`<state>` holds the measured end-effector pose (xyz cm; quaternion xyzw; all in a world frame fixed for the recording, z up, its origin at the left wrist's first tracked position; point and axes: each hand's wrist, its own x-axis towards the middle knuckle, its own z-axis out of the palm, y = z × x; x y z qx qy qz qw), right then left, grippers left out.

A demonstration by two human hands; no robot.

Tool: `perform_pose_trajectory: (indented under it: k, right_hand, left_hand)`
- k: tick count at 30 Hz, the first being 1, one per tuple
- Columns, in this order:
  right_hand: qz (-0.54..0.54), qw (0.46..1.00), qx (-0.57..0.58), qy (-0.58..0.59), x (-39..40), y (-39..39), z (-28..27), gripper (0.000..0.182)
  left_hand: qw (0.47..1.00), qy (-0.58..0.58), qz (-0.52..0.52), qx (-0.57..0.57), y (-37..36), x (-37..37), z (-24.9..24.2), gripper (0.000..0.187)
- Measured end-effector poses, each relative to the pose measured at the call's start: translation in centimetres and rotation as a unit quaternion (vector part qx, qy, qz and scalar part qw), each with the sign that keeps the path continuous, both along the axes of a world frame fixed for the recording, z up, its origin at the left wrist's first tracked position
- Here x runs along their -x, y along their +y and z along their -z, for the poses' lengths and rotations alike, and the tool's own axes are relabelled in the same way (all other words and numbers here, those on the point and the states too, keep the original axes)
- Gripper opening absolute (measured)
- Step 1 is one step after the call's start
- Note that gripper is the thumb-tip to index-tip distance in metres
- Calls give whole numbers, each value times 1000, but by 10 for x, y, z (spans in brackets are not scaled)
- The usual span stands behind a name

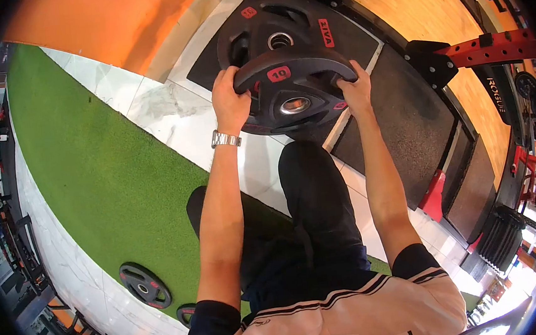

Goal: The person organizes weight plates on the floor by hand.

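Both my hands grip a black weight plate (270,109) marked with a red 10, held tilted in front of my knees. My left hand (231,101), with a metal watch on its wrist, wraps round the plate's left grip. On the opposite side my right hand (355,88) has its fingers hooked through the right grip slot. Just beyond, a second black weight plate (300,34) with a red ZIVA label lies on a dark rubber mat (210,71). The held plate partly covers it.
Green turf (116,160) runs along my left, with another weight plate (145,285) lying on it. To the right are dark rubber tiles (403,125) and a red rack arm (495,49) with a black bracket. An orange wall or panel (100,29) stands ahead.
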<state>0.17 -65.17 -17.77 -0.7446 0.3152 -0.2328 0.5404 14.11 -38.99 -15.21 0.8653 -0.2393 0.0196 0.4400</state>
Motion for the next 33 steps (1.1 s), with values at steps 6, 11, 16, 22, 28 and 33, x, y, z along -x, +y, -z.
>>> perform_pose_trajectory:
  k: [6, 11, 16, 22, 28, 33]
  right_hand:
    - [-1, 1000, 1, 8, -1, -1, -1, 36]
    - [13, 1000, -3, 1, -1, 2, -2, 36]
    - [6, 1000, 4, 9, -1, 0, -2, 36]
    - [-12, 999, 31, 38, 0, -4, -1, 37]
    - [-20, 996, 67, 62, 2, -5, -1, 40]
    - [-48, 963, 261, -43, 2, 12, -27, 54]
  left_hand:
    - [1000, 11, -7, 13, -3, 1, -2, 34]
    - [1000, 8, -3, 6, -2, -1, 1, 35]
    - [1000, 9, -5, 7, -3, -2, 1, 35]
    - [1000, 17, -10, 9, -4, -3, 1, 35]
    - [1000, 4, -7, 14, -5, -5, 2, 34]
    - [999, 37, -6, 22, -5, -11, 4, 36]
